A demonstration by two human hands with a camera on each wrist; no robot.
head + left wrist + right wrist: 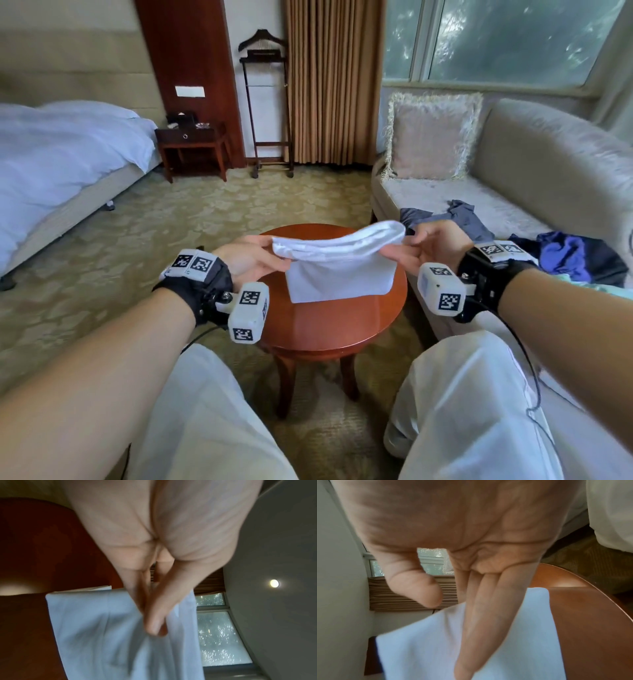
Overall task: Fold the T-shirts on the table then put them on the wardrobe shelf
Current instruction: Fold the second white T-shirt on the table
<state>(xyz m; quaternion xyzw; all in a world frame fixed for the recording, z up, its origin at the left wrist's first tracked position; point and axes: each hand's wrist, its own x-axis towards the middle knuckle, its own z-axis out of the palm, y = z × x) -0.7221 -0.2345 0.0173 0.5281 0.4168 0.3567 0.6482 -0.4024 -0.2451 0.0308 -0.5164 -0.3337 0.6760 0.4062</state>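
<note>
Tabletop (329, 329): round, red wood; far part hidden by cloth.
White T-shirt (337, 270): folded, held up over the tabletop, lower edge resting on it.
Left hand (251, 258): fingers (154, 622) pinching left end.
Right hand (433, 245): fingers (481, 628) straight under right end; thumb contact unclear.

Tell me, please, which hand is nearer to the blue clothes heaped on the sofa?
Right. The right hand holds the white T-shirt's end just beside the blue clothes; the left hand holds the far end, across the table.
</note>
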